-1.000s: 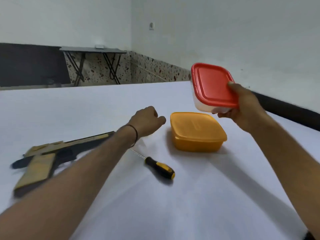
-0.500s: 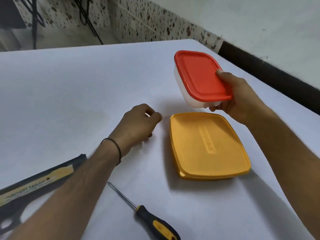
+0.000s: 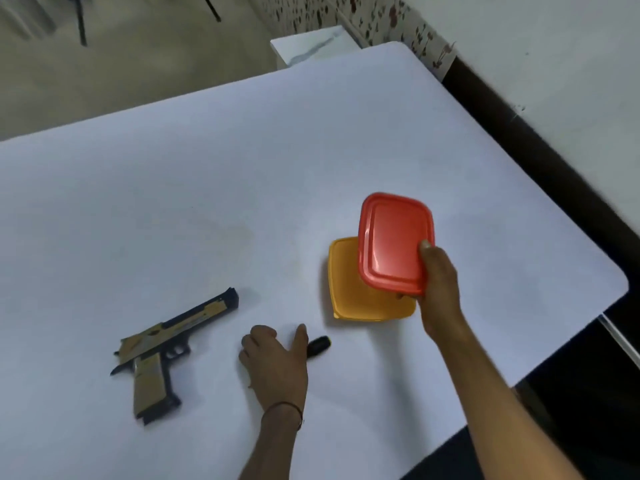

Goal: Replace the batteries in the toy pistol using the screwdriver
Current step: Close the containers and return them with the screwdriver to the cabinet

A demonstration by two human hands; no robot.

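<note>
The black and tan toy pistol (image 3: 162, 348) lies flat on the white table (image 3: 207, 202) at the left. Of the screwdriver (image 3: 320, 345), only the black handle end shows beside my left thumb. My left hand (image 3: 277, 365) lies over the rest of it, fingers curled down and thumb straight along the handle. Whether it grips the tool is hidden. My right hand (image 3: 440, 289) holds a red-lidded container (image 3: 394, 240) by its near edge, in the air, overlapping the orange-lidded container (image 3: 349, 292) that stands on the table.
The table's right edge and rounded corner (image 3: 616, 289) are close to my right arm, with dark floor beyond. A small white block (image 3: 311, 46) stands past the far edge, near a speckled wall.
The view has risen and tilted down, so the whole pistol shows. My left hand has drawn back from near the orange container onto the screwdriver. The red-lidded container is now over the orange one.
</note>
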